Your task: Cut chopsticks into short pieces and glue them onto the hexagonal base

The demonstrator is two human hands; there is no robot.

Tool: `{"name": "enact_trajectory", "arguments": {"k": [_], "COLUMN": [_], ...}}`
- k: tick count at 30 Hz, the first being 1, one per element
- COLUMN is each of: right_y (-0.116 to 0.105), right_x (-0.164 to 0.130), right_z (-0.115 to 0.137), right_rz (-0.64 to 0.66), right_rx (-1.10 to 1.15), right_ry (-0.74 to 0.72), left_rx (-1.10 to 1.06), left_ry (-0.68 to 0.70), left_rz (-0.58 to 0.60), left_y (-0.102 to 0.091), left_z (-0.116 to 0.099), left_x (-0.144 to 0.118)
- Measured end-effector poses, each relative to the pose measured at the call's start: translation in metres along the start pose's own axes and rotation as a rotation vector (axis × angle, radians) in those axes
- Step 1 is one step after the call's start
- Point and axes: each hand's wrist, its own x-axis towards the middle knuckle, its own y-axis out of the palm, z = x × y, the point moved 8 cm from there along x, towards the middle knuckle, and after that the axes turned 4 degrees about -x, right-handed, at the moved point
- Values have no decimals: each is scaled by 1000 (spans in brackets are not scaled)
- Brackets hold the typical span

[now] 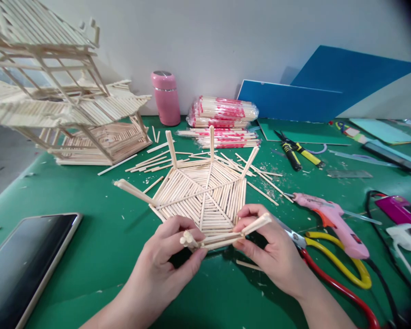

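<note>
A hexagonal base (188,194) of thin wooden sticks lies in front of me, its sticks set in rings between spokes. Paired-stick posts (171,148) rise from its corners and lean outward. Along its near edge, a short wooden stick (221,238) runs between two near posts. My left hand (167,256) pinches the left end of that stick beside the near-left post (189,238). At the other end, my right hand (274,256) has thumb and fingers closed on the stick by the near-right post (256,225). My fingers partly hide both joints.
A stick-built pavilion model (99,141) stands back left, near a pink flask (166,100) and wrapped chopsticks (222,114). Loose sticks (150,162) lie behind the base. Rightward are a pink glue gun (332,219), red-and-yellow-handled cutters (329,256) and pliers (296,151). A phone (30,265) lies left.
</note>
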Motion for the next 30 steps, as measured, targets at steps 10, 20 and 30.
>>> {"name": "enact_trajectory", "arguments": {"k": [10, 20, 30], "right_y": [-4, -5, -5], "right_x": [-4, -2, -2], "right_z": [1, 3, 5], "right_rz": [-58, -78, -81], "right_rx": [17, -26, -27], "right_ry": [-5, -41, -49], "left_rx": [-16, -28, 6], "left_ry": [-39, -41, -27], "left_rz": [-1, -22, -29], "left_y": [1, -1, -3], "left_z": [4, 2, 1], "left_x": [-1, -2, -1]}}
